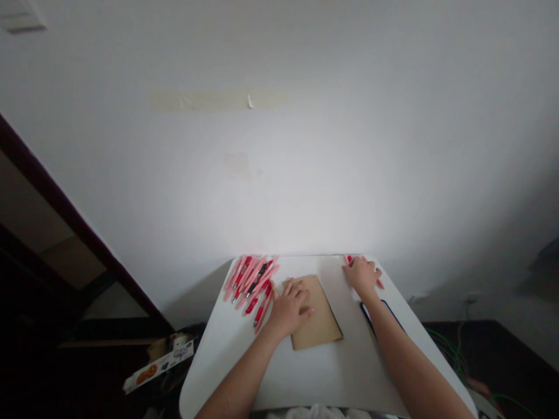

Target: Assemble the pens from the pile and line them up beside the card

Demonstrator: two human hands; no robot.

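Observation:
My left hand lies flat with fingers spread on the left edge of a brown cardboard pad in the middle of the white table. Just left of it lies a pile of several pink and red pens. My right hand rests palm down at the table's far right, its fingers curled over a few pink pens that poke out at both sides. Under my right forearm lies a dark phone, partly hidden.
A plain white wall rises straight behind the table. Down at the left on the dark floor lies a printed box. Green cables trail on the floor to the right. A dark sloping beam crosses the left side.

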